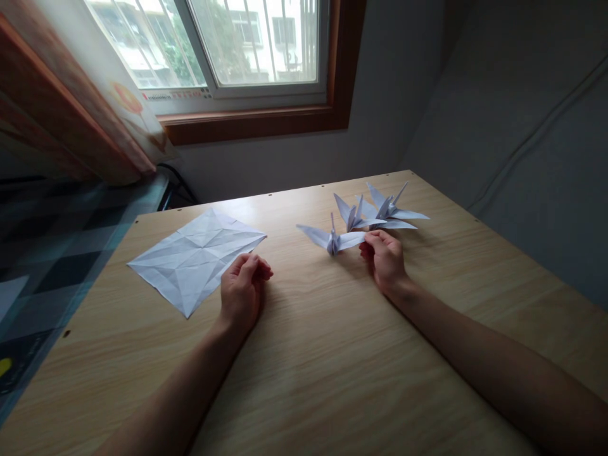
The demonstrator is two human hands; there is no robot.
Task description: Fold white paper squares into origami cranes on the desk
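My right hand [384, 256] pinches the right wing tip of a white paper crane [333, 243], whose body is at or just above the tabletop. Close behind it stand more folded cranes, one with raised wings [354, 218] and another farther right [390, 209]; their wings overlap. On the left lies a creased white sheet of paper [192, 253], unfolded flat with a star of fold lines. My left hand [243, 285] rests at the sheet's right edge, fingers curled in, with nothing visible in them.
The light wooden table [304, 367] has small dark holes along its edges. Left of it is a surface with a dark checked cloth [61, 234]. A window [261, 44] with a brown frame and an orange curtain [61, 82] are behind; a cable [532, 136] runs along the right wall.
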